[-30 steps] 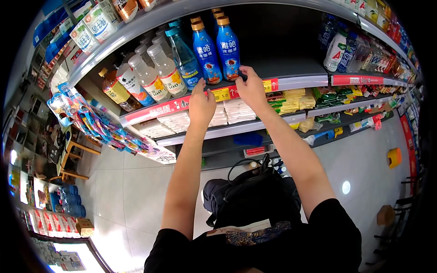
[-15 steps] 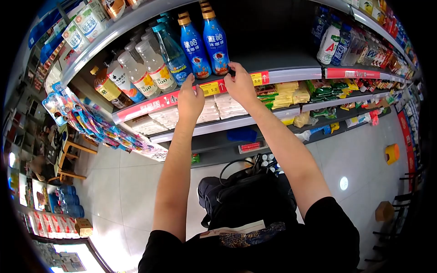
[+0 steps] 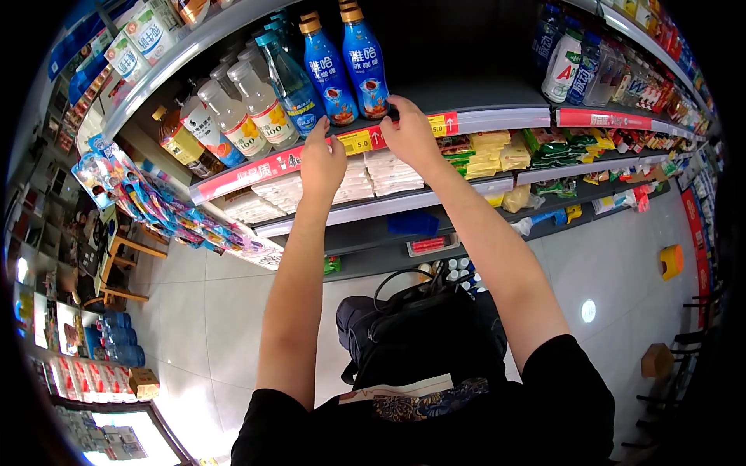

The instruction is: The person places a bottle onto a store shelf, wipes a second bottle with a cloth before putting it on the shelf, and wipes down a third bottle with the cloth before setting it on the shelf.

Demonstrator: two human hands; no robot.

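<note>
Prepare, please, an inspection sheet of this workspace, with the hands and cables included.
Surface: dark shelf, red strip along its front edge.
Main things: blue bottles with gold caps, standing.
Clutter: teal-capped bottle and clear bottles, to their left.
Hands: left hand at the shelf edge below the teal-capped bottle; right hand near the base of the right front blue bottle, contact unclear.
Cables: thin black loop below the hands; cord or strap unclear.
Surroundings: yellow packets below, tiled floor.

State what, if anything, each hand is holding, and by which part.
No grip shows: the left hand is by the teal bottle's base, the right hand by the right blue bottle's base; whether they touch cannot be told.
</note>
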